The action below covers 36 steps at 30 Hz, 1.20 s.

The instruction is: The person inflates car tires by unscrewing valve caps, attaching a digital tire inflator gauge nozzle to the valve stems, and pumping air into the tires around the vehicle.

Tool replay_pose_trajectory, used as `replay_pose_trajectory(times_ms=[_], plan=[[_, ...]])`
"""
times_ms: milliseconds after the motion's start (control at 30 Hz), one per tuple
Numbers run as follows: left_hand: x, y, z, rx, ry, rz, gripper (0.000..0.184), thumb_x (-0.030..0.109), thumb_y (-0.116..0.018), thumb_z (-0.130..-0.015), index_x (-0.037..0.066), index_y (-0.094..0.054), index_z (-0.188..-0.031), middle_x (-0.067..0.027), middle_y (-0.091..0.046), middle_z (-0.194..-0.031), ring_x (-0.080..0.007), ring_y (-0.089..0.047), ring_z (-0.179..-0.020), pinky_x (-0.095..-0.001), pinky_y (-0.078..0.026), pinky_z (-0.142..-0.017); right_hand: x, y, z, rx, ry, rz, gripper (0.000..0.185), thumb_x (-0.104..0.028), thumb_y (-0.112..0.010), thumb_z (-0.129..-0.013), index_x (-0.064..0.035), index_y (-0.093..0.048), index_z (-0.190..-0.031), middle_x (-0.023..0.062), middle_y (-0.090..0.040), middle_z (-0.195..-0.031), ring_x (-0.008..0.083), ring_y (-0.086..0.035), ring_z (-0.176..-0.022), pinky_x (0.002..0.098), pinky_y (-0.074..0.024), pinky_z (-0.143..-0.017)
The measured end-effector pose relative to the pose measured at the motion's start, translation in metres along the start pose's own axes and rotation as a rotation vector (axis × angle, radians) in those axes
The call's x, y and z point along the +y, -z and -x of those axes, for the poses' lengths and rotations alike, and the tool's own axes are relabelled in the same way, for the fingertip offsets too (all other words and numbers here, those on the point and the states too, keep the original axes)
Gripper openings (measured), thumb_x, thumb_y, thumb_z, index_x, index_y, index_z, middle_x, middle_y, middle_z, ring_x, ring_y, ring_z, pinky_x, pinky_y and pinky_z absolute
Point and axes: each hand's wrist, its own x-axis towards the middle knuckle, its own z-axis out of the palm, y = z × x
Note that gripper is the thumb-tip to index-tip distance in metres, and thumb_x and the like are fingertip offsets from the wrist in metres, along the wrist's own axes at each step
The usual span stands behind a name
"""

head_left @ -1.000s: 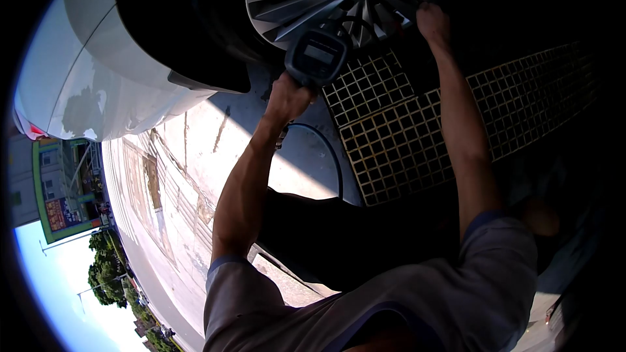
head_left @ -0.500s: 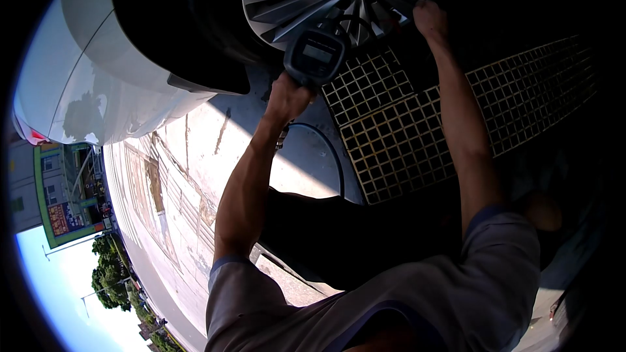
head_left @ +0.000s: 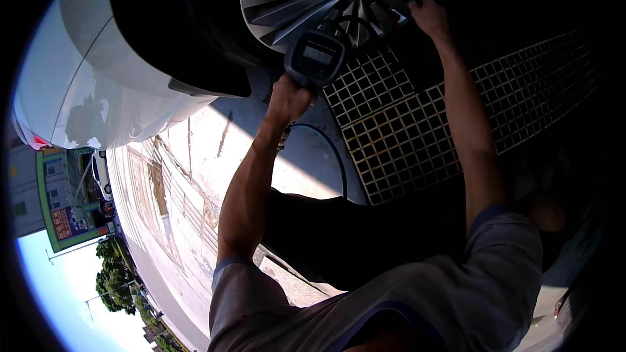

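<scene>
My left hand [head_left: 289,99] is wrapped round the handle of a dark digital gauge [head_left: 317,57] with a small grey display. A dark hose loops from the gauge's top towards the silver spoked wheel [head_left: 287,10]. Another hose [head_left: 329,143] curves over the ground below the gauge. At the wheel's lower right edge is my right hand [head_left: 430,18], its fingers bent beside the dark tire. Whatever those fingers touch is too dark to make out.
A white car body [head_left: 98,85] fills the upper left. Yellowish metal floor grating [head_left: 404,146] lies under and right of my arms. Sunlit concrete [head_left: 176,189] stretches to the left, with a building [head_left: 59,189] and trees [head_left: 114,277] beyond.
The fingers of my right hand have shifted slightly left along the wheel's edge and loosened a little. My left hand keeps the gauge in the same place. The view has turned slightly.
</scene>
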Motion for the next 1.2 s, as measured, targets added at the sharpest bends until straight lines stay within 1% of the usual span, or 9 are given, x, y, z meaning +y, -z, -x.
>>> replay_pose_trajectory(times_ms=[67, 167, 367, 467, 567, 767, 967, 1067, 1200], plan=[[0.003, 0.001, 0.001, -0.007, 0.005, -0.007, 0.020, 0.013, -0.065, -0.076, -0.002, -0.074, -0.085, -0.0141, -0.074, -0.074, -0.0239, -0.074, -0.074, -0.0379, -0.056, -0.074, 0.002, -0.002, -0.001, 0.032, 0.013, 0.006, 0.056, -0.049, -0.052, -0.099, 0.0013, -0.070, -0.118, 0.0304, -0.072, -0.108, 0.0510, -0.067, -0.107, 0.0550, -0.0535, -0.094], [0.007, 0.002, 0.005, 0.003, 0.006, 0.000, 0.021, 0.013, -0.065, -0.076, -0.002, -0.075, -0.086, -0.0150, -0.074, -0.074, -0.0241, -0.074, -0.075, -0.0376, -0.056, -0.074, 0.003, -0.003, -0.001, 0.014, -0.011, -0.018, 0.055, -0.047, -0.052, -0.100, 0.0016, -0.070, -0.116, 0.0303, -0.072, -0.108, 0.0508, -0.067, -0.106, 0.0551, -0.0536, -0.093], [0.014, 0.006, 0.014, 0.019, 0.011, 0.019, 0.022, 0.014, -0.066, -0.075, -0.002, -0.074, -0.088, -0.0159, -0.074, -0.076, -0.0250, -0.074, -0.076, -0.0378, -0.056, -0.075, 0.000, 0.000, 0.006, 0.006, -0.045, -0.096, 0.056, -0.048, -0.056, -0.101, -0.0015, -0.066, -0.129, 0.0267, -0.071, -0.115, 0.0477, -0.069, -0.105, 0.0564, -0.0555, -0.090], [0.006, 0.006, 0.011, 0.017, 0.004, -0.034, 0.024, 0.013, -0.067, -0.074, -0.003, -0.075, -0.090, -0.0173, -0.075, -0.077, -0.0256, -0.075, -0.078, -0.0383, -0.057, -0.076, -0.004, 0.006, 0.008, -0.038, -0.048, -0.083, 0.058, -0.048, -0.057, -0.101, -0.0023, -0.062, -0.136, 0.0246, -0.071, -0.116, 0.0451, -0.071, -0.102, 0.0565, -0.0571, -0.085], [0.003, 0.007, 0.009, 0.002, 0.020, -0.076, 0.025, 0.013, -0.068, -0.074, -0.003, -0.075, -0.092, -0.0188, -0.075, -0.078, -0.0265, -0.076, -0.079, -0.0384, -0.057, -0.076, -0.003, 0.004, 0.007, 0.006, 0.016, 0.004, 0.055, -0.046, -0.057, -0.103, -0.0005, -0.063, -0.132, 0.0242, -0.072, -0.109, 0.0444, -0.071, -0.096, 0.0568, -0.0575, -0.080], [0.013, 0.006, 0.016, -0.011, 0.015, -0.052, 0.025, 0.016, -0.069, -0.076, -0.005, -0.073, -0.090, -0.0192, -0.075, -0.078, -0.0277, -0.076, -0.080, -0.0385, -0.057, -0.076, 0.005, 0.000, 0.005, -0.014, 0.085, 0.018, 0.049, -0.043, -0.053, -0.106, 0.0019, -0.065, -0.122, 0.0250, -0.072, -0.096, 0.0458, -0.071, -0.088, 0.0577, -0.0571, -0.076], [0.012, 0.005, 0.018, 0.003, 0.001, -0.061, 0.026, 0.017, -0.069, -0.076, -0.005, -0.072, -0.089, -0.0198, -0.075, -0.079, -0.0285, -0.076, -0.080, -0.0386, -0.056, -0.077, 0.015, -0.007, 0.002, 0.017, 0.092, -0.046, 0.048, -0.043, -0.052, -0.105, 0.0006, -0.066, -0.119, 0.0280, -0.072, -0.099, 0.0502, -0.069, -0.092, 0.0588, -0.0555, -0.078], [0.014, 0.006, 0.020, 0.009, -0.001, -0.096, 0.026, 0.014, -0.069, -0.074, -0.005, -0.073, -0.091, -0.0206, -0.074, -0.079, -0.0281, -0.076, -0.082, -0.0388, -0.056, -0.077, 0.016, -0.007, -0.002, 0.052, 0.143, -0.051, 0.044, -0.043, -0.057, -0.103, -0.0018, -0.069, -0.112, 0.0292, -0.072, -0.100, 0.0522, -0.069, -0.093, 0.0619, -0.0569, -0.078], [0.006, 0.004, 0.014, -0.014, -0.022, -0.046, 0.026, 0.012, -0.066, -0.074, -0.005, -0.073, -0.092, -0.0198, -0.075, -0.080, -0.0266, -0.076, -0.082, -0.0382, -0.057, -0.078, 0.014, -0.006, 0.001, 0.084, 0.181, -0.061, 0.043, -0.041, -0.056, -0.104, -0.0004, -0.070, -0.107, 0.0298, -0.072, -0.097, 0.0522, -0.068, -0.092, 0.0614, -0.0564, -0.079]])
